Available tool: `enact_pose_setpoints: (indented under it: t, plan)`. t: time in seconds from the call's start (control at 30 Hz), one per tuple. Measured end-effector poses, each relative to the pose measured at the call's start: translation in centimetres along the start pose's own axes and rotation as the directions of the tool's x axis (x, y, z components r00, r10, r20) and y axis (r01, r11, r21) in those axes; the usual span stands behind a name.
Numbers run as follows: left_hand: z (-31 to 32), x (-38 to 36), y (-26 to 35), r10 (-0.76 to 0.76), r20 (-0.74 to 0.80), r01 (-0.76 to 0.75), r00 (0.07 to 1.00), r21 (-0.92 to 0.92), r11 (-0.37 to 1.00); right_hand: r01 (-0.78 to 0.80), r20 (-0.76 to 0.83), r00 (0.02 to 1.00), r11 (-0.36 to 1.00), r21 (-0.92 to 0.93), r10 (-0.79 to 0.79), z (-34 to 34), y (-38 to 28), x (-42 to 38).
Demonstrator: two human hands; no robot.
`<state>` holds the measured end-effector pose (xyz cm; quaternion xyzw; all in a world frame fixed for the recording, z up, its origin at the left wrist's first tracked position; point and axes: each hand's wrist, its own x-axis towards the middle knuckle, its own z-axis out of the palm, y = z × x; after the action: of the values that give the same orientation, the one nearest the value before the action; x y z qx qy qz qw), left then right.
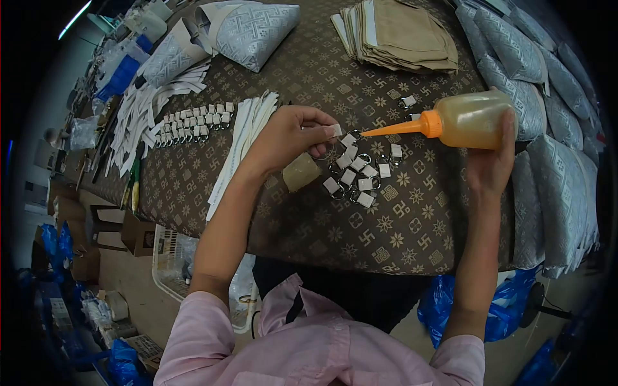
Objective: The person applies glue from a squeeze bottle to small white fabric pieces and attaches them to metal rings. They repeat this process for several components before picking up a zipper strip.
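My left hand (299,134) pinches a small white strap tab (337,130) with what seems to be a metal ring below it, partly hidden by the fingers. In my right hand (490,161) is a squeeze bottle (476,119) of yellowish liquid, tilted on its side. Its long orange nozzle (396,128) points left, the tip close to the pinched tab. Under the nozzle lies a loose pile of metal D-rings with white tabs (357,174). A tan block or roll (301,172) sits just below my left hand.
Rows of tabbed rings (193,123) and white zipper strips (241,148) lie to the left. Tan fabric pieces (405,38) are stacked at the back. Silver patterned pouches (560,174) line the right edge; more (257,32) stand back left. Brushes (133,183) lie at the left edge.
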<state>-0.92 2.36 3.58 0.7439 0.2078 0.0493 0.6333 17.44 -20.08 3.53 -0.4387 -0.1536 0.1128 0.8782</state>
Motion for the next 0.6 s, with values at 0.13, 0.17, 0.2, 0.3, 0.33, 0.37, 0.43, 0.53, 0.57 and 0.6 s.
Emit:
enact_pose_setpoints:
  t: [0.13,0.17,0.2,0.3,0.33,0.37,0.43,0.53,0.57,0.6]
  plan:
    - [0.3,-0.4,-0.1,0.020,0.060,-0.021,0.998,0.015,1.000,0.153,0.147,0.980,0.980,-0.130,-0.134,0.9,-0.2,-0.9]
    - [0.5,-0.6,-0.1,0.031,0.066,-0.031,0.997,-0.007,1.000,0.205,0.176,0.969,0.964,-0.167,-0.176,1.0,-0.2,-1.1]
    - [0.6,-0.9,0.0,0.025,0.063,-0.024,0.998,-0.020,1.000,0.198,0.181,0.969,0.964,-0.177,-0.165,1.2,-0.2,-1.4]
    - [0.7,-1.3,0.5,0.004,0.052,-0.003,0.999,-0.001,1.000,0.272,0.202,0.953,0.932,-0.241,-0.226,1.5,-0.1,-1.6]
    - [0.7,-1.3,0.7,-0.009,0.066,0.009,0.998,0.004,1.000,0.310,0.222,0.940,0.918,-0.248,-0.258,1.4,0.0,-1.5]
    - [0.7,-1.3,0.8,-0.022,0.080,0.021,0.997,0.010,1.000,0.349,0.244,0.925,0.903,-0.252,-0.290,1.3,0.2,-1.5]
    - [0.8,-1.3,0.8,-0.034,0.081,0.034,0.996,0.005,0.999,0.355,0.262,0.921,0.897,-0.263,-0.287,1.5,0.2,-1.6]
    - [0.8,-1.3,0.5,-0.039,0.095,0.039,0.995,0.004,0.999,0.369,0.276,0.915,0.887,-0.278,-0.294,1.6,0.3,-1.8]
    - [0.9,-1.2,0.4,-0.033,0.101,0.033,0.994,0.002,0.999,0.375,0.279,0.913,0.883,-0.283,-0.299,1.6,0.3,-1.8]
    - [1.0,-1.3,0.4,-0.035,0.101,0.035,0.994,0.002,0.999,0.374,0.278,0.913,0.883,-0.283,-0.297,1.6,0.3,-1.8]
